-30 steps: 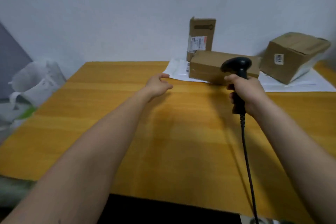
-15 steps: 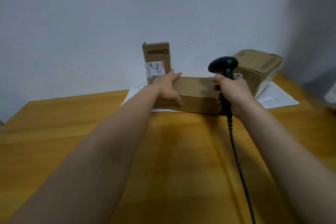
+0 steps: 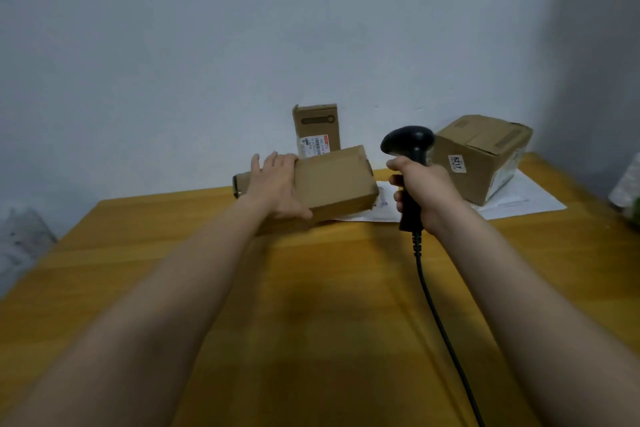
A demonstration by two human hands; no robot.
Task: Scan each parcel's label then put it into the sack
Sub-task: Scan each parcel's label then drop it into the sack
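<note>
My left hand (image 3: 277,184) grips a long brown cardboard parcel (image 3: 334,180), fingers over its top and thumb under its front edge; the parcel is tilted, its right end raised. No label shows on its visible faces. My right hand (image 3: 424,192) holds the handle of a black barcode scanner (image 3: 408,144), whose head sits just right of the parcel. A narrow upright parcel (image 3: 317,125) with a white label leans on the wall behind. A larger box (image 3: 481,156) marked 6217 lies at the right.
The wooden table (image 3: 311,305) spreads in front of me. White flat mailers (image 3: 519,199) lie under the big box. The scanner's cable (image 3: 440,322) runs down toward me. Crumpled white sack material (image 3: 20,239) shows at the left edge, and another light bundle (image 3: 628,184) at the right edge.
My left hand reached the long parcel, took hold of it and lifted and turned it leftward. The scanner hand stayed close beside it. My view swung right and up.
</note>
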